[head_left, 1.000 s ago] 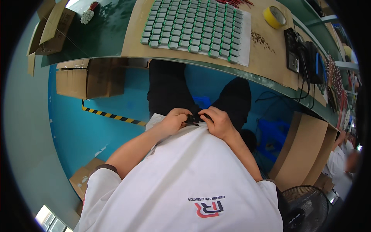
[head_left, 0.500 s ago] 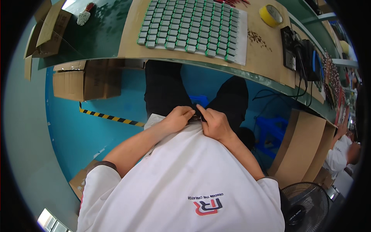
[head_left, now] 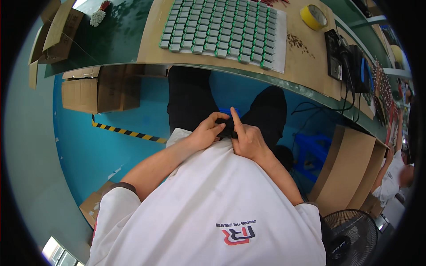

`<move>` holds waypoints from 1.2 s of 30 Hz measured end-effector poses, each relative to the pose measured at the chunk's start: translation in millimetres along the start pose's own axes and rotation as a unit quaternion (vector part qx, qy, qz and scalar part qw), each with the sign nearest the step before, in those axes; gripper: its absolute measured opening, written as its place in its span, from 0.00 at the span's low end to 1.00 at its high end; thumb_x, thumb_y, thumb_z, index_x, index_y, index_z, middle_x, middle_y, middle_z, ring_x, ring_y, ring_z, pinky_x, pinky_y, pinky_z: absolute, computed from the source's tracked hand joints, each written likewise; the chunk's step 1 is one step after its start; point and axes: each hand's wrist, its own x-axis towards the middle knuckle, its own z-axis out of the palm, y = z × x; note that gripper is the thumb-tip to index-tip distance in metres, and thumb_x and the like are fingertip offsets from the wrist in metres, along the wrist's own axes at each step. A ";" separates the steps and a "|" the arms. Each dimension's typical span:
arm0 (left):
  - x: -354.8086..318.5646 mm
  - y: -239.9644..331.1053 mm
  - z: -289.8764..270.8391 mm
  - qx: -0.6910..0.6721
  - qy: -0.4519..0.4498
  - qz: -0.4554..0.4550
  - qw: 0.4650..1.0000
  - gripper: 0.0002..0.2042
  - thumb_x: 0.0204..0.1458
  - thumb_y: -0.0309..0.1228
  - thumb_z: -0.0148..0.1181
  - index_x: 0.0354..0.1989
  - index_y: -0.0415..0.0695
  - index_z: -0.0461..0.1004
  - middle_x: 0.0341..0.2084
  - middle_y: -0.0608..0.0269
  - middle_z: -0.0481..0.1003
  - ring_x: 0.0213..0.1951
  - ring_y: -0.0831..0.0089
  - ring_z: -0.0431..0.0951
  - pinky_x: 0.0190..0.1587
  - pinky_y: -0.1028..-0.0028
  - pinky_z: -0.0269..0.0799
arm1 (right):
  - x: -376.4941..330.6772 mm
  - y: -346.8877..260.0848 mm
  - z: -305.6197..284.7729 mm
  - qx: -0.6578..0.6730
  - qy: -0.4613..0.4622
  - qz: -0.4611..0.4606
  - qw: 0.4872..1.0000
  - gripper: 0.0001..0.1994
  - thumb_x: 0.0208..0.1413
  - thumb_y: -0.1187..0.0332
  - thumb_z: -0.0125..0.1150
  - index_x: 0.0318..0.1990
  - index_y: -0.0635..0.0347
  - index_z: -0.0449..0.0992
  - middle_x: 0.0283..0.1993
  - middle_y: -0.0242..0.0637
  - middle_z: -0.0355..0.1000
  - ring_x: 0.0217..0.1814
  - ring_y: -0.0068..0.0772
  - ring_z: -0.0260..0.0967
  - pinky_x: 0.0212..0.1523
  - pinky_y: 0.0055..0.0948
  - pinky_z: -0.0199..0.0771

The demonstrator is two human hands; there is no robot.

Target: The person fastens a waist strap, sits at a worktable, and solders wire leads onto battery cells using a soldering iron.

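Both hands are low at my waist, over the hem of my white shirt (head_left: 208,195) and the dark trousers (head_left: 191,97). My left hand (head_left: 206,132) has its thumb and forefinger apart, with a dark patch between them. Beside it, my right hand (head_left: 250,141) points its forefinger forward while the other fingers curl in at the hem. Whatever those curled fingers hold is hidden. The dark area between the hands blends with the trousers, so I cannot tell whether it is a separate object.
Rows of small grey-and-green modules (head_left: 217,31) cover a board on the bench. Yellow tape (head_left: 313,17) and a black device with cables (head_left: 333,55) lie to the right. Cardboard boxes (head_left: 80,95), a blue stool (head_left: 310,153) and a fan (head_left: 350,237) stand around me. Another person (head_left: 390,177) is at far right.
The left fingers have spread from a pinch. The right forefinger has stretched further forward. The bench has shifted slightly in view, and the other person's arm has moved.
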 end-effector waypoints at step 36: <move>-17.5 35.9 -2.1 0.303 -0.055 0.039 0.951 0.22 0.66 0.42 0.65 0.59 0.37 0.77 0.31 0.55 0.78 0.35 0.69 0.77 0.43 0.68 0.74 | -51.7 -35.3 -58.3 0.045 -0.013 0.215 0.976 0.10 0.55 0.70 0.76 0.43 0.63 0.88 0.32 0.38 0.77 0.34 0.39 0.77 0.35 0.33 0.80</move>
